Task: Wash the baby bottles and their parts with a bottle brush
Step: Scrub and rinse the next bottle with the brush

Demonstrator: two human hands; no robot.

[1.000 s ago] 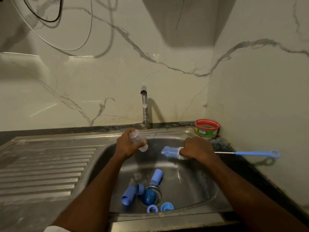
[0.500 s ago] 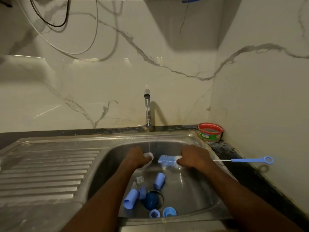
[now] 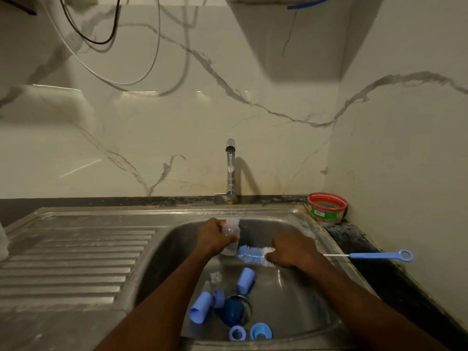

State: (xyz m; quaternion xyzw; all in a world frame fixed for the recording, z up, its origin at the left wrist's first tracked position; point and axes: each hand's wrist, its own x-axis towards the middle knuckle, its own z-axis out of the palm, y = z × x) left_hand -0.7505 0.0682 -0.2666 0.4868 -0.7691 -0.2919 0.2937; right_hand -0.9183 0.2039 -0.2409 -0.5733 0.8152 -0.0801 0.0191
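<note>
the left hand (image 3: 215,236) is wrapped around a clear baby bottle (image 3: 230,236), holding it over the sink (image 3: 316,229) under a thin stream from the tap (image 3: 230,168). the right hand (image 3: 291,252) grips the bottle brush (image 3: 253,255) right at the base of its blue and white bristles, fingers closed around it, with the wire stem and blue handle sticking out far to the right over the worktop (image 3: 354,234). the bristle tip sits just at the bottle's lower end, touching or nearly so; i cannot tell whether it has entered the mouth.

the likeliest trouble is grip. the bottle is wet and smooth, and pushing bristles into a narrow mouth would press it back against the fingers, so it could slip and drop among the blue caps and rings (image 3: 200,311) lying around the drain (image 3: 235,312). holding the brush so close to the bristles gives control but leaves a long tail, which could swing into the wall or knock the red-rimmed tub (image 3: 326,207) in the corner. bristles springing out of the mouth may flick water. small parts near the drain look liable to shift if the flow grows.
</note>
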